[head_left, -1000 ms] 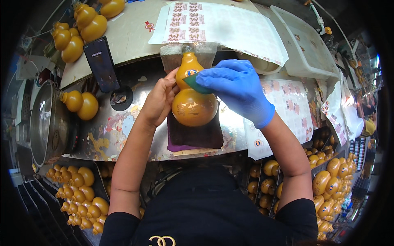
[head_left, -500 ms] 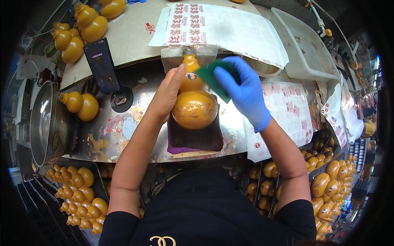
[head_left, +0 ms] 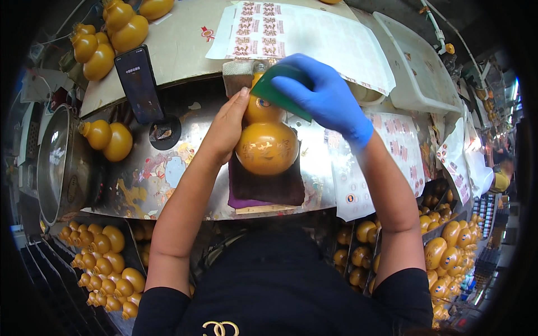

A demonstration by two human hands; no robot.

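A glossy yellow-brown gourd-shaped bottle [head_left: 268, 148] lies on a dark folded cloth [head_left: 263, 187], its neck pointing away from me. Lettering marks its large bulb, and a small round blue-and-orange emblem sits on the upper bulb. My bare left hand [head_left: 227, 126] is closed against the bottle's left side, thumb near the neck. In a blue glove, my right hand [head_left: 322, 92] grips a green flat scraper [head_left: 280, 89], whose edge lies over the upper bulb and partly hides the emblem and neck.
Printed transfer sheets [head_left: 314, 42] lie at the back, more [head_left: 386, 157] at right. A phone [head_left: 138, 84] stands at left near a gourd bottle [head_left: 106, 139] and a metal pan [head_left: 59, 162]. A white plastic tray [head_left: 414, 61] is back right. Crates of gourd bottles flank me below.
My right hand has moved left with the green scraper, from beside the bottle's upper bulb to over it. My left hand stays on the bottle.
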